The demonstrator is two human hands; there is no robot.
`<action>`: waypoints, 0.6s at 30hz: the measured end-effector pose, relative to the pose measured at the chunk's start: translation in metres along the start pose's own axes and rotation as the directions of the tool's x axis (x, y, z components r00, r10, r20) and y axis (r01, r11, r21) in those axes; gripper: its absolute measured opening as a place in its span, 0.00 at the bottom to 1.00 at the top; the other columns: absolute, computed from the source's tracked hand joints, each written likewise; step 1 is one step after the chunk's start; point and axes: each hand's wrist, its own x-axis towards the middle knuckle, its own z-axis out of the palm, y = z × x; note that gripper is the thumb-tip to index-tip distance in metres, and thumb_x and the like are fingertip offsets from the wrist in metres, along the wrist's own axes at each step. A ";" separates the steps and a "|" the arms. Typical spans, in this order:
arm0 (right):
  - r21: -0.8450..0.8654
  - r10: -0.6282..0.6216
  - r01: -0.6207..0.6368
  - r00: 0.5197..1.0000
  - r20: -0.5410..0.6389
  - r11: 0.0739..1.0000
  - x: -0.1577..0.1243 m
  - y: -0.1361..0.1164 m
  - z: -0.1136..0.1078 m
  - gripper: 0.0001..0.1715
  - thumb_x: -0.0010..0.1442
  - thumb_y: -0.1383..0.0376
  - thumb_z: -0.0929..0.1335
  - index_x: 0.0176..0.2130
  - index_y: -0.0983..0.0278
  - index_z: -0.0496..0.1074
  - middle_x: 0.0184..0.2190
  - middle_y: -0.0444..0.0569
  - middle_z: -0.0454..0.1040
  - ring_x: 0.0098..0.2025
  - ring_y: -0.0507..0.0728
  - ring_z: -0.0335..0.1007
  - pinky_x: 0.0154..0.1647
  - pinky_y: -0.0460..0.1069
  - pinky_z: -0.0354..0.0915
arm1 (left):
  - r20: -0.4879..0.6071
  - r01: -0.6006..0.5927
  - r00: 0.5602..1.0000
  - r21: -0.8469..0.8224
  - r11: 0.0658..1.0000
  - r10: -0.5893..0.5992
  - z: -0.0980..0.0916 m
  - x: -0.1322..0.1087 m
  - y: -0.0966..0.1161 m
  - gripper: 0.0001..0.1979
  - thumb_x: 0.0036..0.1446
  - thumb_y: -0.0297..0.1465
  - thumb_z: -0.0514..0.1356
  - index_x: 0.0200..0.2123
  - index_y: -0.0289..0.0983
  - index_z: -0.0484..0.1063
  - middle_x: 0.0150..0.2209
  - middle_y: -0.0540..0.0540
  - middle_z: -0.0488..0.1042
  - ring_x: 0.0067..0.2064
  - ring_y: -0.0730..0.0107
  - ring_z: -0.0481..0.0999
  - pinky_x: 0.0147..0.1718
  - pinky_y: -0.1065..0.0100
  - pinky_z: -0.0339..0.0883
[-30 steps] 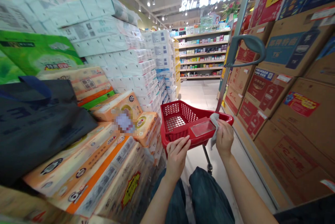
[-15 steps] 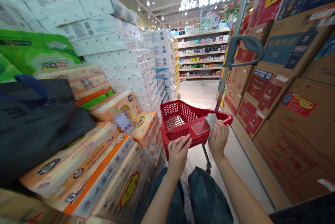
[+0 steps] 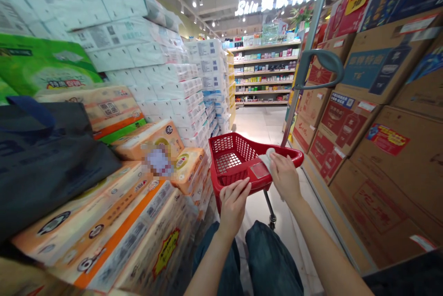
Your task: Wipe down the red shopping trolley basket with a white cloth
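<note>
Black fabric of a tote bag [image 3: 51, 166] was slumped at the far left, above orange-banded tissue packs [image 3: 93, 226] and beside a green-wrapped pack [image 3: 41, 63], while white tissue bales [image 3: 138, 56] were stacked high behind them. The left hand [image 3: 234, 207] was curled over the near rim of a red plastic trolley basket [image 3: 235, 148], though how firmly it was gripping could not be told from this view. Just to its right, a white cloth [image 3: 266, 160] was pinched by the right hand [image 3: 284, 177] against the rim, beside a small glossy panel [image 3: 259, 170]. The cloth had been drawn leftward along the rim since a moment earlier, so less of the panel was left uncovered. The basket's left wall was close to the tissue packs. Tall cardboard cartons [image 3: 377, 194] lined the right side, with a strip of tiled floor [image 3: 256, 123] running ahead between the stacks.
</note>
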 end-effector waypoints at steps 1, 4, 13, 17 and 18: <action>0.016 -0.075 0.074 0.996 0.050 0.997 -0.001 -0.015 0.001 0.23 0.67 0.63 0.56 0.52 0.65 0.72 0.52 0.55 0.74 0.56 0.60 0.68 0.64 0.62 0.56 | -0.004 -0.001 1.000 -0.001 1.000 0.001 0.000 0.000 0.000 0.18 0.66 0.24 0.52 0.56 0.42 0.68 0.53 0.45 0.75 0.53 0.64 0.71 0.49 0.60 0.58; 0.086 -0.285 0.273 0.939 0.192 0.958 -0.004 -0.045 0.001 0.23 0.67 0.64 0.57 0.56 0.65 0.69 0.56 0.54 0.71 0.60 0.58 0.65 0.64 0.58 0.57 | -0.005 -0.009 1.000 0.002 1.000 0.010 -0.002 -0.001 -0.004 0.18 0.66 0.24 0.52 0.56 0.42 0.69 0.53 0.45 0.76 0.53 0.64 0.71 0.49 0.60 0.58; -0.054 0.021 -0.015 0.993 0.113 0.998 0.009 0.006 -0.011 0.22 0.66 0.64 0.57 0.52 0.63 0.73 0.49 0.53 0.76 0.53 0.61 0.71 0.60 0.62 0.60 | 0.012 -0.004 1.000 0.008 1.000 0.004 -0.006 -0.007 -0.002 0.19 0.66 0.24 0.52 0.58 0.43 0.67 0.55 0.45 0.74 0.54 0.63 0.71 0.50 0.59 0.59; -0.007 -0.114 0.116 0.985 0.129 0.993 0.000 -0.044 0.001 0.20 0.64 0.66 0.59 0.51 0.66 0.72 0.51 0.56 0.74 0.55 0.62 0.68 0.60 0.59 0.62 | 0.012 0.008 1.000 0.007 1.000 -0.009 -0.004 -0.009 -0.004 0.18 0.67 0.25 0.52 0.57 0.43 0.68 0.55 0.45 0.74 0.54 0.63 0.71 0.50 0.59 0.58; 0.028 -0.163 0.160 0.974 0.159 0.987 -0.001 -0.055 0.002 0.20 0.64 0.66 0.59 0.52 0.66 0.72 0.52 0.55 0.74 0.55 0.61 0.68 0.60 0.58 0.61 | 0.009 0.008 1.000 0.009 1.000 -0.008 -0.005 -0.009 -0.005 0.18 0.67 0.25 0.52 0.57 0.43 0.68 0.54 0.45 0.75 0.54 0.63 0.71 0.50 0.59 0.58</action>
